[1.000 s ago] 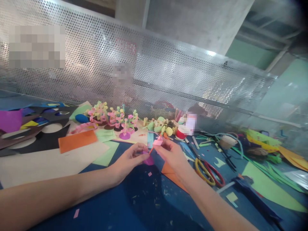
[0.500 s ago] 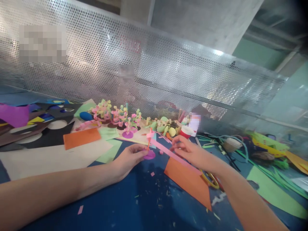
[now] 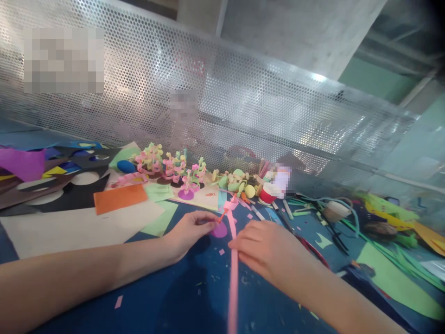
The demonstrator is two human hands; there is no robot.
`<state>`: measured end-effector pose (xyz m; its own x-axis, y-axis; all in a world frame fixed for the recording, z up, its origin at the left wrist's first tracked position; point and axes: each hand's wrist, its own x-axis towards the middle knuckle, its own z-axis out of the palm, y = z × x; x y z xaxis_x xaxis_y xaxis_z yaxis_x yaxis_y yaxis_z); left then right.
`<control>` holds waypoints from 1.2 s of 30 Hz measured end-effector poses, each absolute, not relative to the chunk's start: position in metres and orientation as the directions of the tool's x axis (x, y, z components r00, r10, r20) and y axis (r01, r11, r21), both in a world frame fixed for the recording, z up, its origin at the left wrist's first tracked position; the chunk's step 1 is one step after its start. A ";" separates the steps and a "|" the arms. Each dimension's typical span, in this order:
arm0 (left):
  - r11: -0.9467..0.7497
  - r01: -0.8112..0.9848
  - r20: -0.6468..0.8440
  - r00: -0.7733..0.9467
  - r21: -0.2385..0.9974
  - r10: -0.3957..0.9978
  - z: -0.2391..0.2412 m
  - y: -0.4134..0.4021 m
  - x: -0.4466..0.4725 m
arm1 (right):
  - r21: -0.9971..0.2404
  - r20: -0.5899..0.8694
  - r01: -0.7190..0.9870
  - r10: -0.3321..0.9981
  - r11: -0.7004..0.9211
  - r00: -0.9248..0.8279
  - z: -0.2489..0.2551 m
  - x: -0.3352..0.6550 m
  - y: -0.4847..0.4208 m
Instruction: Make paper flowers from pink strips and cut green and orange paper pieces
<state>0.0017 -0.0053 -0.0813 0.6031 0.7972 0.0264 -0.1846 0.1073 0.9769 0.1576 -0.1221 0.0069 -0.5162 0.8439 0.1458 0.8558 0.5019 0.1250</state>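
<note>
My left hand (image 3: 194,232) pinches an orange stick (image 3: 223,215) low down, above its round purple paper base (image 3: 219,229). The stick leans to the right. Near its top is a wrap of pink paper, from which a long pink paper strip (image 3: 234,278) runs down past the bottom edge of the view. My right hand (image 3: 259,248) has closed its thumb and fingers on this strip, a short way below the wrap. The exact fingertip contact is partly hidden.
Several small paper flower pieces (image 3: 174,167) stand at the back on pale sheets. An orange sheet (image 3: 120,199) lies left. A red and white cup (image 3: 267,192), green strips (image 3: 385,257) and a red-handled tool (image 3: 314,253) are right. A perforated metal screen (image 3: 222,116) stands behind.
My right hand has come down and left onto the pink strip, which now runs toward me instead of off to the right. The stick tilts more. The right-hand orange sheet no longer shows.
</note>
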 end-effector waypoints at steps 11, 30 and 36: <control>-0.140 -0.221 0.258 0.704 0.965 0.662 -0.073 -0.018 -0.002 | 0.025 0.156 0.929 0.917 0.368 -0.368 0.032 0.108 -0.098; 0.093 -0.193 0.063 0.671 0.977 0.739 -0.082 -0.006 -0.002 | -0.932 -0.057 0.354 0.996 -0.077 0.067 -0.017 0.186 -0.059; 0.143 -0.226 0.045 0.662 0.964 0.748 -0.080 -0.005 0.000 | -0.885 0.087 0.465 0.980 -0.006 0.178 -0.027 0.181 -0.072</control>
<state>-0.0004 -0.0049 -0.0803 0.6622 0.7480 0.0446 -0.2261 0.1427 0.9636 0.1812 -0.0718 -0.0274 0.1777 0.9803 0.0867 0.4647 -0.0059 -0.8855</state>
